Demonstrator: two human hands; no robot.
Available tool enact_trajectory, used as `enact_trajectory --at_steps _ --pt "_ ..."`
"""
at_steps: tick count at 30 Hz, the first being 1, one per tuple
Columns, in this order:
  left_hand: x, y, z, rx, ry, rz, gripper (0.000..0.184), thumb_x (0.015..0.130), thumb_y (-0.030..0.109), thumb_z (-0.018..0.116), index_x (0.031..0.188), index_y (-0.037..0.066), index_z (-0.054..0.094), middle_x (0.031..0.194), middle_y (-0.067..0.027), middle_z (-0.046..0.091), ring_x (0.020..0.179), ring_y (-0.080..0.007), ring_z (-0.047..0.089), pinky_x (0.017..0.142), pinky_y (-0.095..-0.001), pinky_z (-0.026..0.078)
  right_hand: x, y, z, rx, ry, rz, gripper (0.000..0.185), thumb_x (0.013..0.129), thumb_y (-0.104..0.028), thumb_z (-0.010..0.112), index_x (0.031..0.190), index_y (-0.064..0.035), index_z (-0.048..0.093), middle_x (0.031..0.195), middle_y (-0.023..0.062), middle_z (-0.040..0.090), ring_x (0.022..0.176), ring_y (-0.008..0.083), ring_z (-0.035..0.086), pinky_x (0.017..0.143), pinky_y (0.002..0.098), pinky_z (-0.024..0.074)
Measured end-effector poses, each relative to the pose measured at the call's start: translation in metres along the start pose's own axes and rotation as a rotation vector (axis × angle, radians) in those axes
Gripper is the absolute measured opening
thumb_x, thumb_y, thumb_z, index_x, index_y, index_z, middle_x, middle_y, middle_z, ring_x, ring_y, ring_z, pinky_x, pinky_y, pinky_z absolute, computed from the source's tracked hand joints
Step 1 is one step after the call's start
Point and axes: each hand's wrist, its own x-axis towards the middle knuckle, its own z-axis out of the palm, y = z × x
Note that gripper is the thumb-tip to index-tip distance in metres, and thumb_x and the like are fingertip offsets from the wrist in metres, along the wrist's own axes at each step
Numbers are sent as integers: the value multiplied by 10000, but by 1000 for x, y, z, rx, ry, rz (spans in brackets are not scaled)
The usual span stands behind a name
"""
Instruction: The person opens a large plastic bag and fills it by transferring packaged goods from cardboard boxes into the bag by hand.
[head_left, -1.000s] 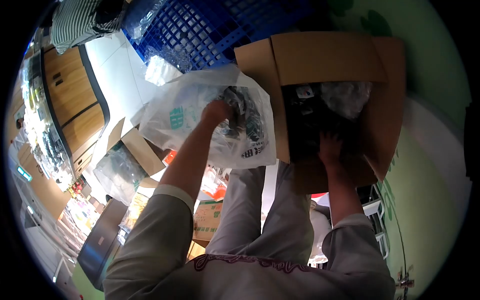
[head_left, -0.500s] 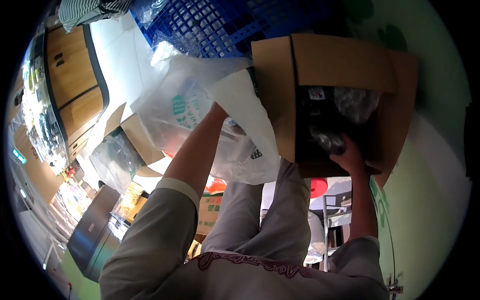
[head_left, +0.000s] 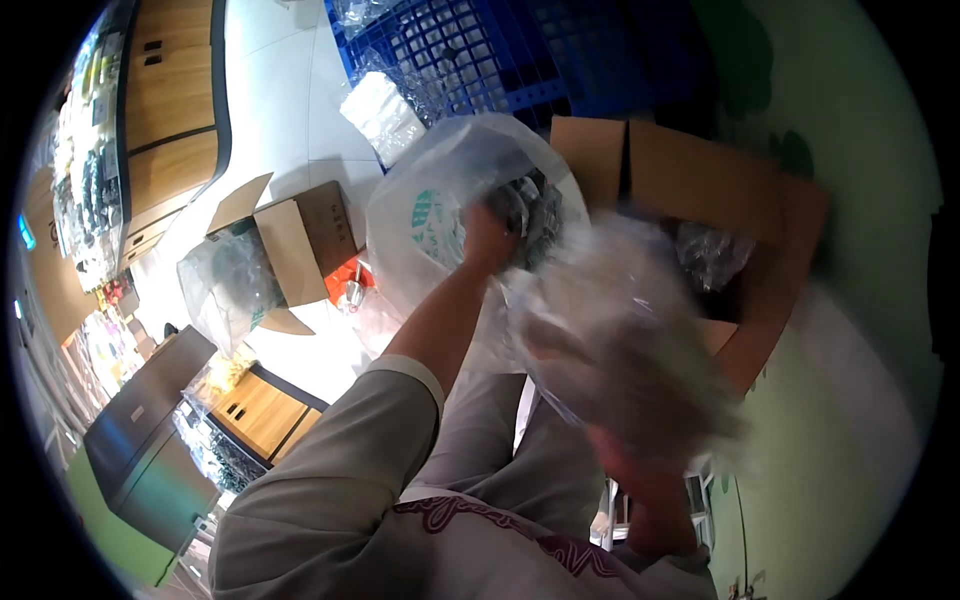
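Observation:
My left hand (head_left: 488, 235) is inside the mouth of a large whitish plastic bag (head_left: 400, 210) with green print, against dark plastic-wrapped items (head_left: 540, 212); its fingers are hidden. Lower right, my right hand (head_left: 635, 465) is closed on a bulky clear plastic package (head_left: 620, 345), smeared by motion, with brownish contents. The package hangs in front of an open cardboard box (head_left: 700, 180) and overlaps the bag's right edge. Within the box, more clear plastic wrapping (head_left: 712, 255) shows.
A blue plastic pallet (head_left: 450, 55) lies beyond the bag, with a white folded packet (head_left: 383, 115) at its edge. To the left stands a smaller open carton (head_left: 290, 250) holding a plastic-lined bundle. Wooden drawers (head_left: 170, 90) are at far left, a green wall (head_left: 860, 400) at right.
My right hand has come out of the box with the plastic package and moved toward the bag. The bag's mouth, folded over half a second ago, stands wide around my left hand. The view has shifted.

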Motion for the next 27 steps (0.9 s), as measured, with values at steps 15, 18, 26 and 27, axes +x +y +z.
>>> enact_trajectory --at_steps 15,18,26,27 --pt "-15 4 14 32 -438 -434 1044 577 538 731 1371 72 239 1430 -252 178 1229 -445 334 958 -552 324 105 74 134 -19 429 279 542 722 -212 680 1127 69 454 1067 269 549 1003 396 543 844 402 434" --pt "-15 30 40 -52 -256 -655 1102 576 517 732 1402 92 138 1446 -244 75 1226 -444 336 945 -554 337 112 94 130 83 485 249 564 721 -206 682 1153 62 438 1096 251 545 1000 370 556 851 386 434" --pt "1 7 85 60 -233 -560 874 689 343 651 1381 46 207 1362 -190 317 1230 -476 296 959 -477 365 119 134 136 254 546 381 557 694 -179 707 1162 -5 461 1053 106 560 874 160 573 490 262 495" --pt "-1 7 76 113 -222 -515 842 704 324 638 1375 39 218 1344 -187 345 1229 -481 293 962 -476 363 120 137 138 387 503 401 569 692 -175 709 1171 -4 453 1052 101 562 850 159 577 492 266 497"
